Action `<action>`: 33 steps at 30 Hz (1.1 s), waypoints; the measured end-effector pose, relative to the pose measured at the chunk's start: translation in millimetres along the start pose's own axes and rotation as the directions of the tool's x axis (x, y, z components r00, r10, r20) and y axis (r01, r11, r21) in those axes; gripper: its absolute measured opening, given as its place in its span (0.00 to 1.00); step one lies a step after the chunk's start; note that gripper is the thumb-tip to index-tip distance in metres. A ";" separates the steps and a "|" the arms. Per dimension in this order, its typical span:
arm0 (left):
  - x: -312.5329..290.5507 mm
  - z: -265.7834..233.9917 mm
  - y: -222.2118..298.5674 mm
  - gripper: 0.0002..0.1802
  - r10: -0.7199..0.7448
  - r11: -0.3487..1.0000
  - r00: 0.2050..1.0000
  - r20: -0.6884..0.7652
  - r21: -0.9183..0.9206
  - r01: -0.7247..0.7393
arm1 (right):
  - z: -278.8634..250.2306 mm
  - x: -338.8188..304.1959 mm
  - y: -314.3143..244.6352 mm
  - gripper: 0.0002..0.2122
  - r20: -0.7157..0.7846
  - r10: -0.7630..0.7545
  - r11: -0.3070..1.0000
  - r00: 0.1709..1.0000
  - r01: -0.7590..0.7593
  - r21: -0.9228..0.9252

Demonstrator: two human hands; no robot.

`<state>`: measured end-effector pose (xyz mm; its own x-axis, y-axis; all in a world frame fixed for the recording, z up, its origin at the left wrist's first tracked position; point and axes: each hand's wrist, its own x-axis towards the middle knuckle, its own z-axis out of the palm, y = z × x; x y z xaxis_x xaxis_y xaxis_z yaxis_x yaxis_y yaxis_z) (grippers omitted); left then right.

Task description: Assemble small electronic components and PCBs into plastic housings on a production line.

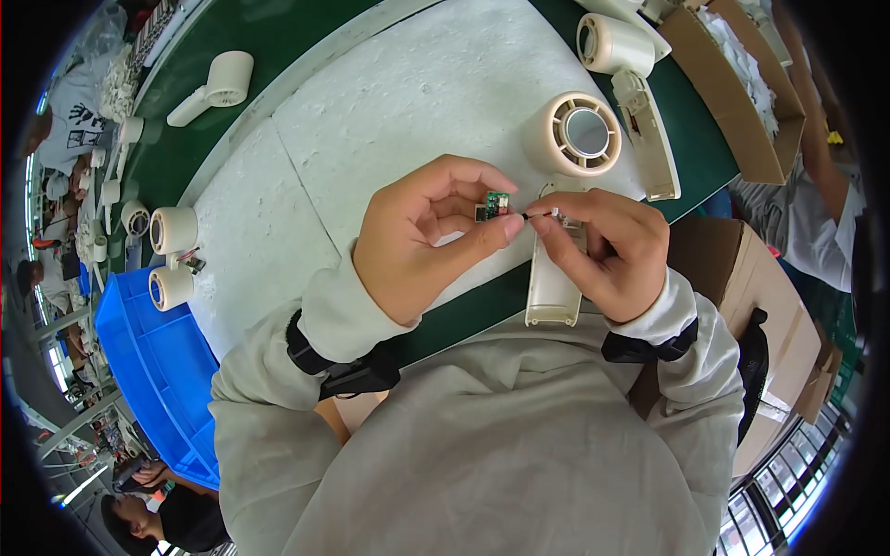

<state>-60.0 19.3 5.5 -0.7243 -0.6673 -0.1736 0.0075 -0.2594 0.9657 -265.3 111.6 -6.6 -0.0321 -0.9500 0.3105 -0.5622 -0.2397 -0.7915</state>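
Observation:
Between the thumb and fingers of my left hand (428, 232) is a small green circuit board (498, 204) with tiny parts on it. My right hand (607, 246) pinches a small white connector (555, 214) on a thin dark wire, whose end meets the board's edge near my left thumb. Below my right fingers lies the cream handle shell (553, 292) of a handheld fan, partly hidden by that hand. Its round fan head (582, 135), with spokes around a silvery centre, rests on the white mat just beyond.
The white mat (371, 102) covers the bench. Another opened fan (616, 46) lies at the far right beside a cardboard box (742, 93). At left are a blue tray (167, 371), fan heads (172, 230) and a fan (227, 82) on the green surface. Other people sit further left.

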 end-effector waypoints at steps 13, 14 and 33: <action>-10.1 5.1 -4.5 0.13 0.232 0.822 0.973 0.008 0.533 -0.200 | 9.9 -3.9 2.4 0.08 -0.004 -0.062 0.997 0.998 0.062 -0.054; -10.3 5.2 -3.9 0.13 0.234 0.820 0.972 0.009 0.535 -0.203 | 9.8 -4.0 2.0 0.08 -0.008 -0.071 0.995 0.997 0.070 -0.067; -4.7 3.6 0.0 0.17 0.086 0.978 0.995 0.041 0.189 -0.093 | 0.1 -3.0 -5.5 0.08 -0.060 0.077 0.997 0.995 -0.077 0.001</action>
<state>-59.1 25.0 7.0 -0.7487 -0.6578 -0.0814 -0.0559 -0.0596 0.9967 -262.0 115.8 -3.2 -0.1249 -0.9520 0.2796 -0.5574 -0.1657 -0.8135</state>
